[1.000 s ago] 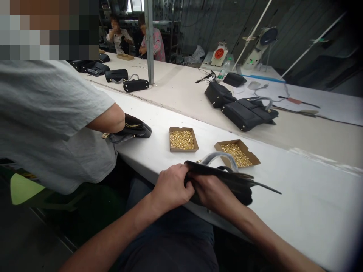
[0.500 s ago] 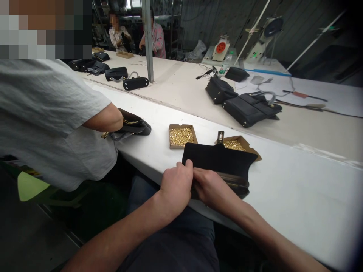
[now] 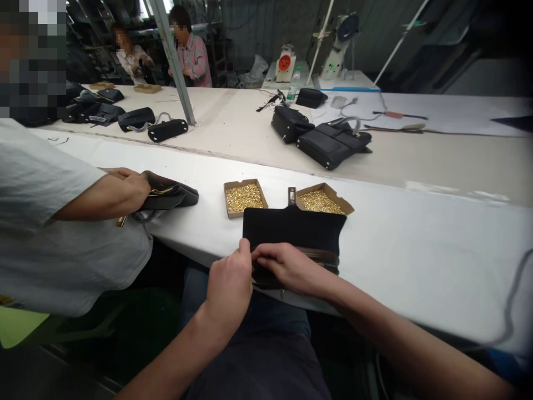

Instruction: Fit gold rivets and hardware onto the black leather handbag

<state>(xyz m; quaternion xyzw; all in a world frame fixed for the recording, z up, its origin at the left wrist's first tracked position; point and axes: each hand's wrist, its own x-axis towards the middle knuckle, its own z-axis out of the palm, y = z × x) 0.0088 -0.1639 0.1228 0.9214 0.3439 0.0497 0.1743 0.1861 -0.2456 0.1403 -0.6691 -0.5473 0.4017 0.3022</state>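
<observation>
A black handbag [image 3: 295, 228] lies at the table's front edge with its flap raised and a metal clasp plate at the flap's tip. My left hand [image 3: 231, 278] is closed around the bag's left end, thumb up. At the same end, inside the opening, my right hand [image 3: 289, 266] has its thumb and fingers pinched together; whatever lies between them is too small or hidden. Just behind the flap stands a cardboard box of small gold metal pieces [image 3: 320, 201]. Left of it sits a second box of gold pieces [image 3: 245, 199].
On my left a co-worker in a grey shirt [image 3: 66, 244] handles another black bag [image 3: 175, 194]. More black handbags [image 3: 333, 141] lie across the table, with a metal post [image 3: 175, 66] and a bottle [image 3: 293, 83] farther back. Two people work behind.
The view has swung right, so everything sits farther left. My right fingers have pulled slightly away from my left hand and show in a pinch. The co-worker's hands have come into view.
</observation>
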